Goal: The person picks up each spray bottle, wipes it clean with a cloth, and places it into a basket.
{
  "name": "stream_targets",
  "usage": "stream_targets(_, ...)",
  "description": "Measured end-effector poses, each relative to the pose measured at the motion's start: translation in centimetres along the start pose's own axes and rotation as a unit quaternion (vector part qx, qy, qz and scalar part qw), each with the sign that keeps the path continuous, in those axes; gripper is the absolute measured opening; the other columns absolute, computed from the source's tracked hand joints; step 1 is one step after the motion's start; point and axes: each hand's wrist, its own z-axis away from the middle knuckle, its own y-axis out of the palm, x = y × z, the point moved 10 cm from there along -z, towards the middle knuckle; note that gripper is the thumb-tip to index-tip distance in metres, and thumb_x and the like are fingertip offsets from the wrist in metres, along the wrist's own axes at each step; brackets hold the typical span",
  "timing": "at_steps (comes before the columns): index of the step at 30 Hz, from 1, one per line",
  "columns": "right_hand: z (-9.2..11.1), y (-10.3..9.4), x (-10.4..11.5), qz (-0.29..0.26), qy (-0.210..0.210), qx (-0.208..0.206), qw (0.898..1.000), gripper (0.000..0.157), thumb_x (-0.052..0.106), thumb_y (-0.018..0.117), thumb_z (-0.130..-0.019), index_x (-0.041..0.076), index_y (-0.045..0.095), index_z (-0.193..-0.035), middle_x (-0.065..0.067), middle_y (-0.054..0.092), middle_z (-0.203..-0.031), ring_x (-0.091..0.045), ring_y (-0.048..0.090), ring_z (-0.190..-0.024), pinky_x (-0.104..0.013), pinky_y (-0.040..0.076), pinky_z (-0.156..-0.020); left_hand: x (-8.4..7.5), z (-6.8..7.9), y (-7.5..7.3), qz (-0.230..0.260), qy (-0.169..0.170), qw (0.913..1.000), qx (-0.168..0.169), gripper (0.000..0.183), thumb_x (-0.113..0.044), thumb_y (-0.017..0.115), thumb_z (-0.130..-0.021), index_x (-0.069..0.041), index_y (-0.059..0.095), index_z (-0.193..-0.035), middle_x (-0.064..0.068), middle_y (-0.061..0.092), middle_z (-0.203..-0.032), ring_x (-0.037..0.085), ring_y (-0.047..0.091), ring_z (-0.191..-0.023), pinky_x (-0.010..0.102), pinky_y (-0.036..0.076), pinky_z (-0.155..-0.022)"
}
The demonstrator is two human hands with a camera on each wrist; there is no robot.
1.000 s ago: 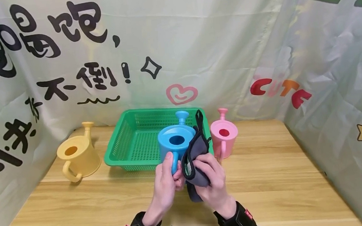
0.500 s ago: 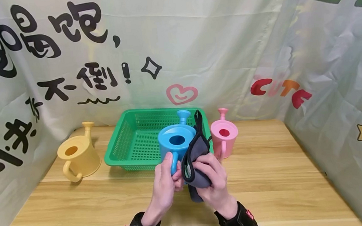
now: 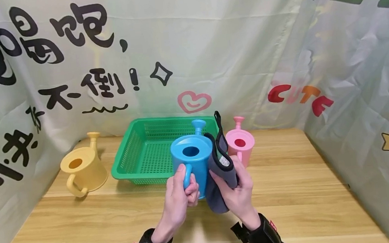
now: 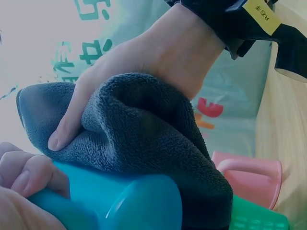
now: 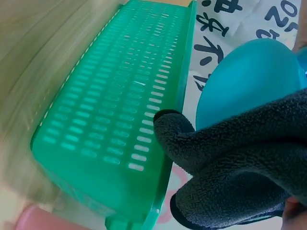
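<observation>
My left hand (image 3: 179, 199) grips the handle of a blue watering can (image 3: 193, 164), which stands upright in the air in front of the basket. A dark grey cloth (image 3: 218, 189) with black edging is bunched in my right hand (image 3: 237, 187), thumb on its near side. In the left wrist view the cloth (image 4: 139, 124) lies against the side of the blue watering can (image 4: 144, 201). From the right wrist, folds of the cloth (image 5: 240, 167) cover part of the can (image 5: 249, 86), and only a bit of the hand shows.
Behind the can is a green perforated basket (image 3: 125, 171). A yellow watering can (image 3: 91, 170) stands on the wooden table (image 3: 292, 190) at the left, a pink watering can (image 3: 240, 138) right of the basket. Printed cloth walls enclose the table.
My right hand has shifted right and slightly up, turning the cloth so its label shows and more of the blue can's side is visible. My left hand stays nearly still.
</observation>
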Motion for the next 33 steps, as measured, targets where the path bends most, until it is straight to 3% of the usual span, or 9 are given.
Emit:
stream_targets(3,0.3,0.4,0.9,0.017,-0.05,0.015,0.998,0.028,0.017,0.071,-0.094,-0.01,0.063,-0.097,-0.018,0.063,-0.093,-0.021,0.06,-0.09,-0.02,0.05,-0.096,0.1,0.0,0.0,0.004,-0.004,1.0,0.003,0.06,-0.037,0.02,-0.112,0.003,0.023,-0.067,0.009,0.015,-0.05,0.013,0.018,-0.041,0.021,0.018,-0.04)
stream_targets(7,1.0,1.3,2.3,0.036,-0.133,0.036,0.99,0.023,0.014,0.063,-0.096,-0.009,0.064,-0.096,-0.02,0.061,-0.092,-0.025,0.058,-0.087,-0.026,0.051,-0.089,0.3,0.1,-0.2,0.002,-0.012,0.9999,-0.009,0.061,-0.037,0.021,-0.112,0.004,0.022,-0.067,0.009,0.014,-0.05,0.009,0.019,-0.042,0.021,0.018,-0.041)
stream_targets(10,1.1,1.6,2.4,0.03,-0.137,0.044,0.989,0.021,0.013,0.062,-0.096,-0.008,0.064,-0.097,-0.02,0.061,-0.092,-0.025,0.058,-0.087,-0.027,0.05,-0.088,0.3,0.1,-0.3,-0.005,-0.014,0.9998,-0.016,0.062,-0.038,0.022,-0.112,0.004,0.022,-0.067,0.01,0.014,-0.049,0.007,0.021,-0.042,0.02,0.019,-0.042)
stream_targets(15,0.7,1.2,1.1,-0.011,-0.068,0.043,0.997,0.025,0.016,0.067,-0.096,-0.009,0.062,-0.101,-0.019,0.061,-0.095,-0.021,0.058,-0.093,-0.022,0.048,-0.1,0.2,0.0,-0.1,-0.012,-0.005,0.9999,-0.004,0.061,-0.036,0.021,-0.112,0.004,0.023,-0.066,0.011,0.016,-0.05,0.012,0.02,-0.041,0.021,0.019,-0.041)
stream_targets(21,0.0,0.3,-0.3,-0.043,0.028,0.024,0.998,0.025,0.007,0.074,-0.09,-0.01,0.063,-0.104,-0.008,0.066,-0.1,-0.016,0.061,-0.097,-0.023,0.049,-0.094,0.2,0.1,0.0,-0.012,-0.009,0.9999,0.004,0.06,-0.036,0.02,-0.112,0.003,0.023,-0.066,0.01,0.017,-0.05,0.012,0.021,-0.042,0.022,0.019,-0.041)
stream_targets(23,-0.1,-0.1,-1.0,-0.048,0.071,0.018,0.996,0.026,-0.003,0.073,-0.087,-0.009,0.064,-0.11,-0.001,0.069,-0.106,-0.013,0.062,-0.098,-0.021,0.05,-0.093,0.2,0.1,0.1,-0.012,-0.011,0.9998,0.007,0.06,-0.036,0.02,-0.112,0.003,0.023,-0.067,0.01,0.017,-0.05,0.012,0.022,-0.042,0.023,0.019,-0.041)
stream_targets(27,0.0,-0.8,-2.4,-0.06,0.154,0.011,0.986,0.046,-0.019,0.067,-0.079,0.005,0.067,-0.119,0.01,0.07,-0.112,-0.006,0.065,-0.099,-0.02,0.053,-0.09,0.3,0.2,0.3,-0.007,-0.022,0.9996,0.016,0.06,-0.037,0.02,-0.112,0.003,0.023,-0.067,0.01,0.016,-0.051,0.011,0.022,-0.043,0.024,0.018,-0.041)
stream_targets(33,-0.4,-1.7,-3.7,-0.067,0.207,0.003,0.976,0.047,-0.019,0.064,-0.081,0.011,0.067,-0.116,0.009,0.07,-0.106,-0.006,0.065,-0.095,-0.02,0.054,-0.085,0.3,0.2,0.8,-0.002,-0.03,0.9991,0.029,0.06,-0.037,0.02,-0.112,0.003,0.022,-0.067,0.009,0.015,-0.051,0.011,0.02,-0.042,0.019,0.019,-0.042)
